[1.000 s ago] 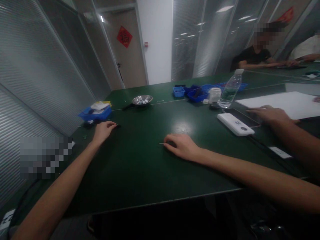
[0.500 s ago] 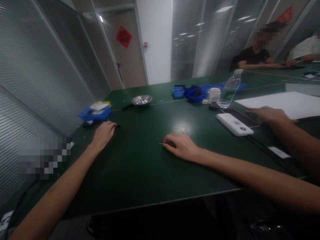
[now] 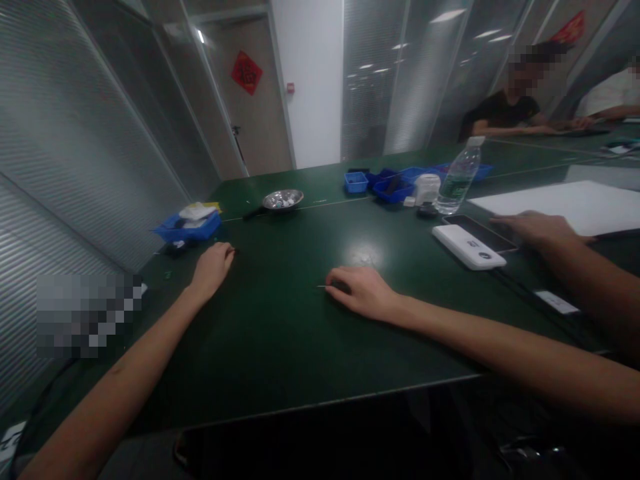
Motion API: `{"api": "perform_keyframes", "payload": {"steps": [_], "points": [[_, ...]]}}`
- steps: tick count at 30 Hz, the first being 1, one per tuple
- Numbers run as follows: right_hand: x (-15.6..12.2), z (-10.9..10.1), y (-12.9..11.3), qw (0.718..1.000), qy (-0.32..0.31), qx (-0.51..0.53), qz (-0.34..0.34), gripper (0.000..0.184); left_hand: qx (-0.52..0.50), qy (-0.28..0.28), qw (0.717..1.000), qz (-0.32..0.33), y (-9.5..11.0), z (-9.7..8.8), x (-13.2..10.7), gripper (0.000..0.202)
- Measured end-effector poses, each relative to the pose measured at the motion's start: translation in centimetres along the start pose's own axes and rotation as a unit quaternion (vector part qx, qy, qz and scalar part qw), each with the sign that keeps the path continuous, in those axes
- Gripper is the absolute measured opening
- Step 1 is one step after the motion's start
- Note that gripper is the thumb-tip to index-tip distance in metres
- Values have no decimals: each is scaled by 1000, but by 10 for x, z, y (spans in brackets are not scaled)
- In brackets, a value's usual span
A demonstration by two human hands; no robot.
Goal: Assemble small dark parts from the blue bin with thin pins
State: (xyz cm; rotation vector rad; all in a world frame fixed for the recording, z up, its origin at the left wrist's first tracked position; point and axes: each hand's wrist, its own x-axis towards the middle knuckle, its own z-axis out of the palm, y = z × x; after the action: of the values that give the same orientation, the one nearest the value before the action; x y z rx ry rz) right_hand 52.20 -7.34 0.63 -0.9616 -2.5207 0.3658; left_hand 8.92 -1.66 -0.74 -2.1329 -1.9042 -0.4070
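Note:
My left hand [image 3: 213, 268] rests on the dark green table, fingers closed together. A small dark thing [image 3: 236, 250] shows at its fingertips, too small to name. My right hand [image 3: 364, 292] lies on the table nearer the middle, thumb and forefinger pinched on a thin, light, needle-like piece [image 3: 321, 286] that points left. The rest of that piece is hidden by the fingers. Beyond my left hand stands a blue bin [image 3: 189, 230] with white and yellow items in it. A metal pan [image 3: 283, 201] with small shiny pieces inside sits farther back.
At right are a white power bank [image 3: 467, 247] with a cable, a phone [image 3: 480, 232], a water bottle [image 3: 460, 177] and a white jar [image 3: 427, 190]. Another person's hand [image 3: 537, 230] reaches in beside the phone. Several blue bins [image 3: 393, 190] stand behind. Another person [image 3: 510, 110] sits at far right.
My left hand has shifted very slightly, and less of the dark thing shows at its fingertips. My right hand stays in nearly the same place with the thin piece.

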Motion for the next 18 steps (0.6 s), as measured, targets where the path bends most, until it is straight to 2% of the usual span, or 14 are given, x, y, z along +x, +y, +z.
{"api": "perform_keyframes", "payload": {"steps": [4, 9, 11, 15, 18], "points": [[0, 0, 0, 1000, 2, 3, -3, 19, -59, -4, 998, -21, -13, 5, 3, 27], [0, -1, -1, 1000, 2, 8, -3, 19, 33, -37, 999, 0, -7, 5, 5, 30], [-1, -2, -2, 1000, 0, 10, -3, 19, 34, -39, 999, -5, -8, 5, 6, 30], [-1, -2, -1, 1000, 3, 14, -2, 19, -70, -9, 997, -30, -17, 4, 6, 26], [-1, -1, 1, 1000, 4, 16, -5, 20, -162, -17, 986, -25, -6, -3, 3, 25]]}}
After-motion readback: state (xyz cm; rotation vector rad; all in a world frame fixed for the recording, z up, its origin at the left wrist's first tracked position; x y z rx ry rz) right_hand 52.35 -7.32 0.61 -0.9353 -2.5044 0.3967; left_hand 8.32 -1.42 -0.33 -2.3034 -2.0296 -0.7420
